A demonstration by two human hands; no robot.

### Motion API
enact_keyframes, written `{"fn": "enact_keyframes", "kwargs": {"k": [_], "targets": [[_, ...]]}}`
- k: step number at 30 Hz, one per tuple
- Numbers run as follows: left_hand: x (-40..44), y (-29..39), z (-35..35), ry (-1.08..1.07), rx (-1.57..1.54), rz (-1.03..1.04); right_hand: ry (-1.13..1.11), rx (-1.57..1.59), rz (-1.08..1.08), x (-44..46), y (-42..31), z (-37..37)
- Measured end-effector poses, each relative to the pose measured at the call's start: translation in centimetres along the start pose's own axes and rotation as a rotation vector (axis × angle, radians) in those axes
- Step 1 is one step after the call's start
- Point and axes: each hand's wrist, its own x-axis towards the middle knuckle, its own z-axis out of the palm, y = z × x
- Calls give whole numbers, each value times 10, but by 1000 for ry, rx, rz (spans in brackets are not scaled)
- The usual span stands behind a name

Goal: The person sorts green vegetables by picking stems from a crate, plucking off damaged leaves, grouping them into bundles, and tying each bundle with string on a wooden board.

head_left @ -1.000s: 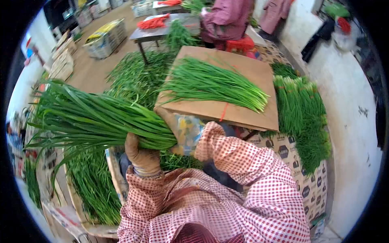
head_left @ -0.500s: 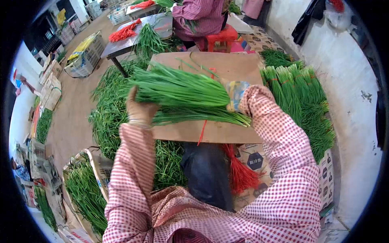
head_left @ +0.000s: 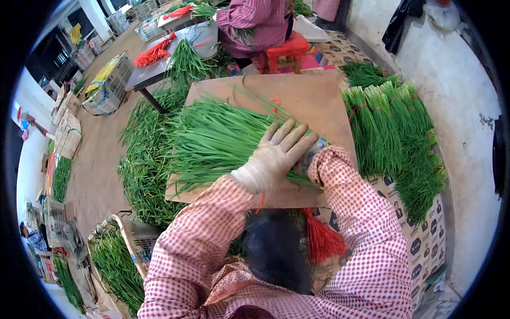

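A thick bunch of green chives (head_left: 218, 141) lies across the brown board (head_left: 313, 101), leaf tips to the left and stem ends to the right. My left hand (head_left: 277, 154), in a pale work glove, rests on the stem half of the bunch with its fingers stretched out and slightly spread. My right hand (head_left: 308, 157), in a blue-patterned glove, is at the stem ends. Its fingers are hidden behind my left hand. A red tie (head_left: 274, 105) shows on the board just beyond the bunch, and a bit of red hangs below the near edge.
Tied chive bundles (head_left: 380, 114) are stacked at the right by the wall. Loose chives (head_left: 146, 159) heap on the left, beside a filled basket (head_left: 130, 242). Red ties (head_left: 324, 236) hang below the board. Ahead, another person (head_left: 255, 26) sits on a red stool (head_left: 287, 50).
The raised chives have come down onto the board and merged with those lying there. My left hand has moved right from the leaf end to the stems, its fingers now spread on top.
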Motion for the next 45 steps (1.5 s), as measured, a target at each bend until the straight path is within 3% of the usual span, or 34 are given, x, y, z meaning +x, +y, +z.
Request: {"fn": "enact_keyframes", "kwargs": {"k": [1,3,7,12,13,14,18,19,20,22,23,24,26,29,30,31,33,34,36,37,39,41,43,44,45], "targets": [[7,-8,6,-9,-7,1,16,32,4,-2,-1,0],[15,-19,16,-262,0,-112,61,128,9,-1,-1,3],[13,-22,24,-270,-26,-151,184,261,-2,-2,1,19],[11,-15,26,-276,20,-206,598,413,-194,-62,32,44],[13,-16,27,-267,12,-194,598,405,-178,-72,49,61],[14,-16,27,-296,32,-198,744,824,-140,-78,65,81],[13,-11,25,-313,48,-207,969,1726,-76,-68,81,135],[14,-11,23,-307,52,-213,975,1725,-76,-71,70,127],[16,-12,20,-343,39,-220,911,1869,73,-70,52,117],[18,-14,18,-353,26,-219,692,2389,-127,-61,18,80],[19,-14,19,-362,6,-225,691,2388,-126,-45,21,99],[20,-14,17,-360,3,-229,947,2221,-174,-16,24,134],[22,-10,9,-375,40,-240,1174,2030,-216,-13,24,146],[28,-7,3,-390,135,-218,890,2328,-318,-39,15,117],[31,-7,2,-429,157,-224,1162,2193,-125,-25,8,119],[32,-6,1,-429,157,-222,1260,1989,-92,-17,12,125],[32,-6,0,-439,193,-224,1444,1575,32,-8,17,128],[33,-6,-2,-438,194,-224,1420,1644,2,-7,14,126],[34,-6,-5,-471,194,-199,1558,1244,18,3,15,120],[33,-7,-5,-470,193,-201,1556,1243,17,1,15,121],[31,-11,-2,-445,159,-190,1319,1056,273,-9,16,109],[29,-12,5,-451,132,-203,1217,1391,213,-4,22,115],[25,-11,11,-456,99,-225,1374,831,153,-7,28,117],[25,-10,9,-485,76,-240,1150,821,259,-10,33,118],[27,-10,7,-509,54,-253,1153,815,256,-13,40,115]]}}
